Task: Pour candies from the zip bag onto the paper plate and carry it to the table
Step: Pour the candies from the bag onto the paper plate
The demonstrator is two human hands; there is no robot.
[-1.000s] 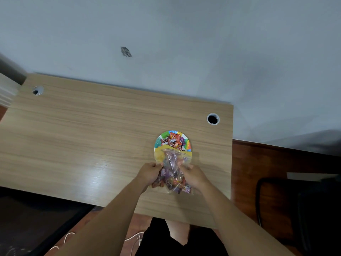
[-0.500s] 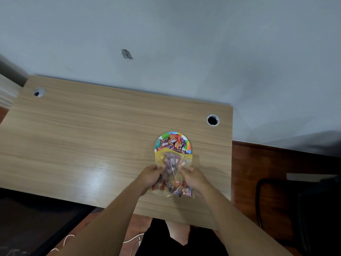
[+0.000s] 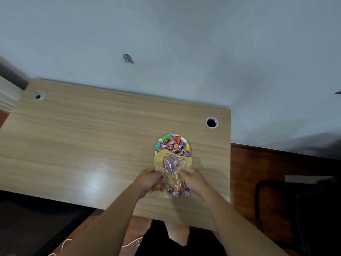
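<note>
A clear zip bag (image 3: 172,169) with a yellow top strip hangs over the near edge of a colourful paper plate (image 3: 186,144) on the wooden desk (image 3: 92,145). My left hand (image 3: 148,180) grips the bag's left side and my right hand (image 3: 193,180) grips its right side. The bag's mouth points at the plate. Wrapped candies (image 3: 172,145) lie piled on the plate. More candies (image 3: 175,189) sit in the bag's near end between my wrists.
A round cable hole (image 3: 211,122) sits at the desk's far right and another cable hole (image 3: 39,95) at the far left. A white wall rises behind the desk. A dark chair (image 3: 302,209) stands on the red-brown floor at right.
The bag's mouth has opened wider over the plate and more candies lie on it. Both hands have shifted slightly on the bag's sides.
</note>
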